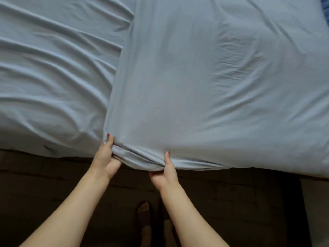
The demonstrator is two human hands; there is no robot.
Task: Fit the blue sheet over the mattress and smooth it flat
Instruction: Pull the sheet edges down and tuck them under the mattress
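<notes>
A light blue sheet (187, 77) covers the whole mattress top. A folded-over layer lies on the right half, its edge running diagonally from the top middle down to the near edge. The left half (53, 68) is rippled with long creases. My left hand (106, 157) grips the bunched corner of the upper layer at the near edge, thumb on top. My right hand (166, 172) pinches the same gathered edge a little to the right, thumb on top. The mattress itself is hidden under the fabric.
A dark floor (53, 193) lies below the bed's near edge, where I stand. My feet (147, 221) show between my forearms. A pale surface (318, 202) stands at the lower right, and a darker blue fabric (325, 8) shows at the top right corner.
</notes>
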